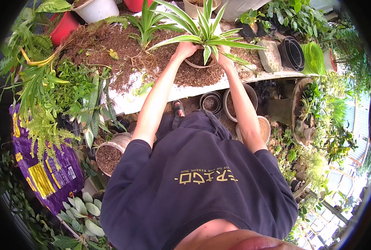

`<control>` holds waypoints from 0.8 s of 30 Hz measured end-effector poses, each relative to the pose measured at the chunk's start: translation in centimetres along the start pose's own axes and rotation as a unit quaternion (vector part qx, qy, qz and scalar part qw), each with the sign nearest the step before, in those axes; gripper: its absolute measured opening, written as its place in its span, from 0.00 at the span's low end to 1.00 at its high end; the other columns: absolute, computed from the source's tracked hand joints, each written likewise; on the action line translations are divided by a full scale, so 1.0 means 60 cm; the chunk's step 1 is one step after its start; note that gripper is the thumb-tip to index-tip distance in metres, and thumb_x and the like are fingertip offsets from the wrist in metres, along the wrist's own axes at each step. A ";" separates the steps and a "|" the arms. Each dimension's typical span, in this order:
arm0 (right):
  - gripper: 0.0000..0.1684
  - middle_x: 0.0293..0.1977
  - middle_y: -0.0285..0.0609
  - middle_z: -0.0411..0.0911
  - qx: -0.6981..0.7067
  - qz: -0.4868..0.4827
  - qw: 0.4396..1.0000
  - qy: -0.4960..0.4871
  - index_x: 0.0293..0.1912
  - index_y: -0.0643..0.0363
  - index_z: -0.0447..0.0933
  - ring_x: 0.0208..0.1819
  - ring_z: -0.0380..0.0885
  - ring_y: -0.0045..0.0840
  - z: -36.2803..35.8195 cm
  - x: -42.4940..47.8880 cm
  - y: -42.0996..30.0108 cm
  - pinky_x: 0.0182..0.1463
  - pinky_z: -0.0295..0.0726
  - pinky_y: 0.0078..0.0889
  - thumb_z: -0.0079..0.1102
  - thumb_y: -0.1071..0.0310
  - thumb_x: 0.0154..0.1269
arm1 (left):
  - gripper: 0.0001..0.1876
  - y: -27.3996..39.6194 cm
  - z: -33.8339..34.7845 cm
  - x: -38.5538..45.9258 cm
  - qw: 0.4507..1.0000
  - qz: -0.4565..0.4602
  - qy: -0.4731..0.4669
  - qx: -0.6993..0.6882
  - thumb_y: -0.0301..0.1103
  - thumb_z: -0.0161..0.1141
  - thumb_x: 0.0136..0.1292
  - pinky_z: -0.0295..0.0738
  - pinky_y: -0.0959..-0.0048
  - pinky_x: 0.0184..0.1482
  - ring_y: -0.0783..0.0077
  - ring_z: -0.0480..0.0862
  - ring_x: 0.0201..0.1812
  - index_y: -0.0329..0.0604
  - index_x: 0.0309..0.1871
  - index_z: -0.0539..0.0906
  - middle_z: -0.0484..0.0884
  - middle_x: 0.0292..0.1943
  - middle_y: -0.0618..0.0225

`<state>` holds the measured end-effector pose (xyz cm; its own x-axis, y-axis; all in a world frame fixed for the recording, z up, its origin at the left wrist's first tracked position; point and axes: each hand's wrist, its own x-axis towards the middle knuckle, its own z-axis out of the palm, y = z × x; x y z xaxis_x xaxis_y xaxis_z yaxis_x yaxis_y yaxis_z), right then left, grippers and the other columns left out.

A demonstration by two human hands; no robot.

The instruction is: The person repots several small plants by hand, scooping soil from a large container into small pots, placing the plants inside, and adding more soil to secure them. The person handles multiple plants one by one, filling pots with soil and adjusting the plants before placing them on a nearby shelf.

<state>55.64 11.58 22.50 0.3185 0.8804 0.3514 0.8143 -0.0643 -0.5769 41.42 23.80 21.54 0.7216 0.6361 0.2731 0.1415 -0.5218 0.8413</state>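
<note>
A spider plant with white-edged leaves (205, 34) stands in a round pot (201, 65) of dark soil on the work table. My left hand (188, 50) is at the pot's left side, by the base of the leaves. At the right side is my right hand (223, 57), partly behind leaves. The leaves cover most fingers, so the exact grip of both hands is hidden. Loose brown potting mix (122, 62) lies spread over the white table cover (179, 95) around the pot. Another green strap-leaved plant (146, 26) stands upright to the left.
A red pot (63, 29) and a white pot (97, 11) stand at the back left. A stone block (270, 56), black pots (291, 53) and a green pot (313, 58) line the right. Below the table edge are empty-looking pots (211, 103); a purple sack (47, 168) lies left.
</note>
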 end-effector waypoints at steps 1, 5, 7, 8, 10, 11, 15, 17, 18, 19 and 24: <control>0.25 0.48 0.54 0.78 -0.003 -0.001 1.000 0.003 0.57 0.59 0.74 0.53 0.77 0.44 0.001 0.002 -0.007 0.55 0.76 0.44 0.64 0.68 0.60 | 0.18 -0.005 0.005 -0.001 0.999 -0.004 0.030 -0.022 0.31 0.69 0.54 0.74 0.63 0.55 0.59 0.84 0.50 0.37 0.49 0.83 0.85 0.49 0.54; 0.24 0.48 0.53 0.79 0.032 0.031 0.998 -0.036 0.56 0.59 0.74 0.52 0.78 0.41 -0.013 0.006 -0.032 0.54 0.76 0.42 0.64 0.68 0.61 | 0.24 -0.012 -0.014 0.005 0.998 -0.027 -0.056 -0.009 0.32 0.73 0.50 0.73 0.62 0.58 0.57 0.82 0.53 0.38 0.52 0.82 0.84 0.50 0.54; 0.23 0.47 0.52 0.79 0.033 0.050 0.997 -0.049 0.56 0.59 0.75 0.51 0.79 0.41 -0.020 -0.001 -0.035 0.54 0.76 0.42 0.64 0.68 0.61 | 0.24 0.006 -0.021 0.000 0.999 -0.005 -0.046 0.003 0.35 0.76 0.48 0.75 0.61 0.56 0.56 0.83 0.50 0.39 0.50 0.83 0.85 0.47 0.55; 0.23 0.47 0.52 0.80 0.030 0.058 0.997 -0.052 0.56 0.59 0.75 0.51 0.79 0.41 -0.023 -0.006 -0.037 0.53 0.76 0.42 0.64 0.67 0.61 | 0.23 0.017 -0.023 -0.004 1.000 0.011 -0.016 -0.002 0.35 0.76 0.48 0.76 0.61 0.55 0.56 0.84 0.49 0.40 0.48 0.84 0.86 0.46 0.56; 0.23 0.47 0.52 0.80 0.024 0.068 0.996 -0.055 0.56 0.59 0.75 0.50 0.79 0.40 -0.026 -0.008 -0.039 0.53 0.76 0.41 0.64 0.67 0.61 | 0.22 0.011 -0.029 -0.005 1.000 0.019 -0.019 -0.014 0.36 0.76 0.49 0.78 0.61 0.54 0.57 0.85 0.48 0.40 0.48 0.83 0.87 0.45 0.59; 0.22 0.46 0.52 0.80 0.020 0.075 0.995 -0.056 0.56 0.59 0.75 0.49 0.79 0.40 -0.029 -0.009 -0.039 0.53 0.77 0.41 0.64 0.67 0.61 | 0.24 0.005 -0.033 -0.006 1.000 0.009 -0.013 -0.026 0.36 0.76 0.49 0.78 0.61 0.55 0.57 0.85 0.49 0.40 0.49 0.83 0.87 0.45 0.59; 0.22 0.45 0.51 0.81 0.018 0.106 0.992 -0.059 0.55 0.59 0.76 0.48 0.80 0.39 -0.030 -0.008 -0.032 0.52 0.77 0.40 0.65 0.66 0.62 | 0.40 -0.005 -0.050 -0.028 0.999 -0.020 0.049 0.006 0.42 0.78 0.47 0.75 0.60 0.60 0.56 0.82 0.56 0.37 0.62 0.74 0.84 0.51 0.51; 0.21 0.45 0.51 0.81 0.021 0.130 0.990 -0.057 0.55 0.59 0.77 0.47 0.80 0.39 -0.036 -0.011 -0.030 0.52 0.77 0.40 0.65 0.66 0.62 | 0.45 0.017 -0.065 -0.039 0.996 -0.017 0.087 -0.004 0.44 0.79 0.45 0.74 0.60 0.61 0.54 0.80 0.58 0.37 0.66 0.70 0.82 0.54 0.48; 0.21 0.45 0.51 0.81 0.026 0.144 0.988 -0.057 0.55 0.59 0.77 0.47 0.81 0.39 -0.042 -0.013 -0.031 0.52 0.77 0.40 0.65 0.66 0.62 | 0.49 0.036 -0.078 -0.045 0.995 -0.073 0.062 0.033 0.48 0.79 0.46 0.71 0.61 0.65 0.53 0.77 0.62 0.33 0.68 0.66 0.79 0.58 0.46; 0.21 0.45 0.51 0.81 0.028 0.158 0.986 -0.056 0.54 0.59 0.77 0.46 0.81 0.38 -0.048 -0.014 -0.031 0.51 0.77 0.39 0.65 0.66 0.62 | 0.52 0.025 -0.079 -0.050 0.993 -0.079 0.079 0.043 0.46 0.81 0.43 0.69 0.58 0.67 0.54 0.75 0.64 0.36 0.70 0.65 0.76 0.62 0.48; 0.20 0.44 0.47 0.83 0.039 0.213 0.976 -0.013 0.54 0.59 0.79 0.44 0.82 0.33 -0.075 -0.035 -0.006 0.49 0.80 0.35 0.66 0.69 0.63 | 0.38 0.039 -0.080 -0.121 0.977 -0.083 0.193 0.038 0.37 0.78 0.49 0.74 0.62 0.61 0.60 0.79 0.59 0.37 0.63 0.73 0.80 0.57 0.53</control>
<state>56.86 7.61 25.27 0.6065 0.7936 0.0493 0.5713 -0.3918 -0.7212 33.26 20.70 23.77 0.3782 0.8745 0.3037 0.2954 -0.4249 0.8557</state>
